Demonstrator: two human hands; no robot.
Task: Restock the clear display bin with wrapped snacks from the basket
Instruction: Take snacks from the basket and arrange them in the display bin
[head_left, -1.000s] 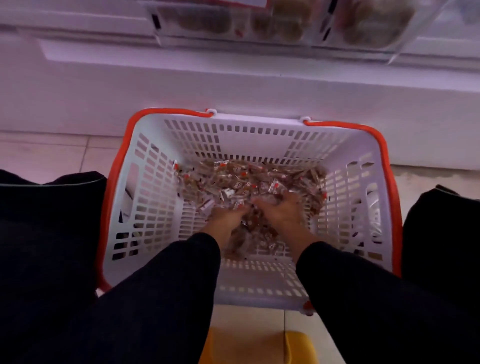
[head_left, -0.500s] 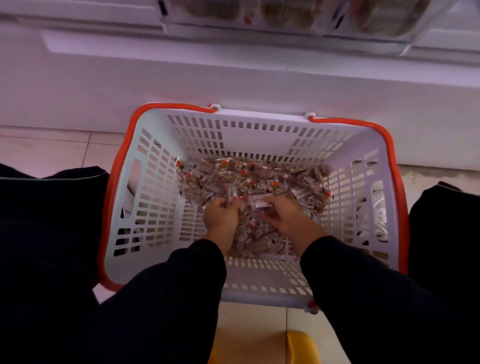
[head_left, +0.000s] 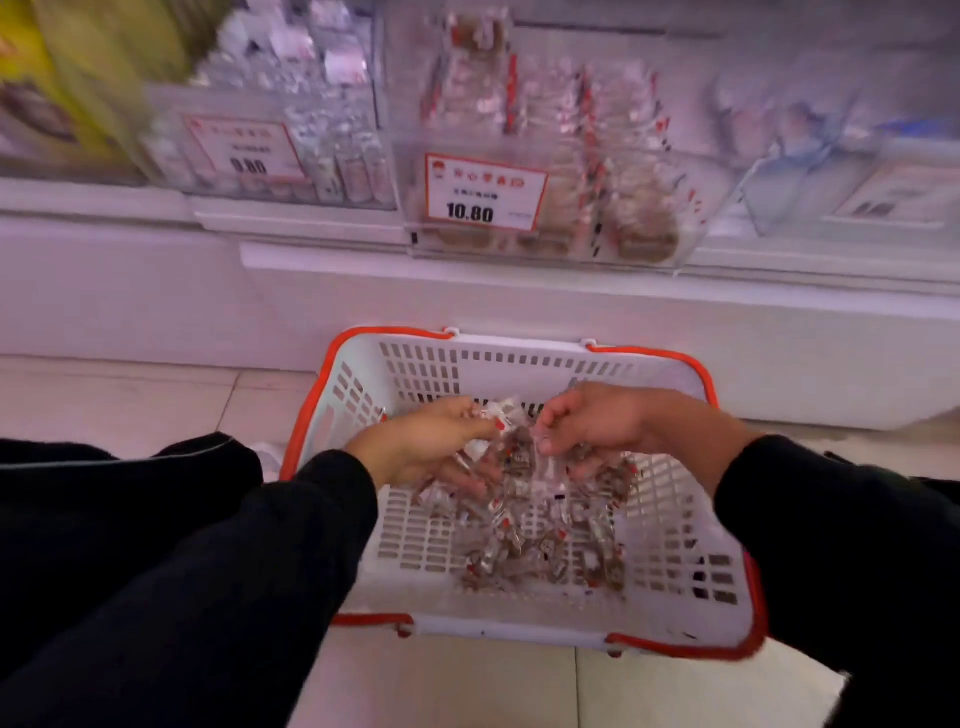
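Observation:
A white plastic basket (head_left: 431, 364) with an orange rim sits on the floor below the shelf. Several small clear-wrapped snacks (head_left: 540, 551) lie on its bottom. My left hand (head_left: 421, 447) and my right hand (head_left: 597, 426) are raised above the basket, side by side, each gripping part of a shared bunch of wrapped snacks (head_left: 514, 457) that hangs between them. On the shelf above stands the clear display bin (head_left: 550, 156) with a 10.80 price tag (head_left: 483, 192); it holds similar brown wrapped snacks.
Another clear bin (head_left: 280, 130) with a 9.80 tag stands left of the target bin, and a further clear bin (head_left: 810, 150) to its right. The white shelf ledge (head_left: 519, 275) juts out above the basket. My dark-clothed knees flank the basket on the tiled floor.
Both hands scooped up a bunch of snacks and lifted it out of the pile. My view tilted up, bringing the shelf bins into sight.

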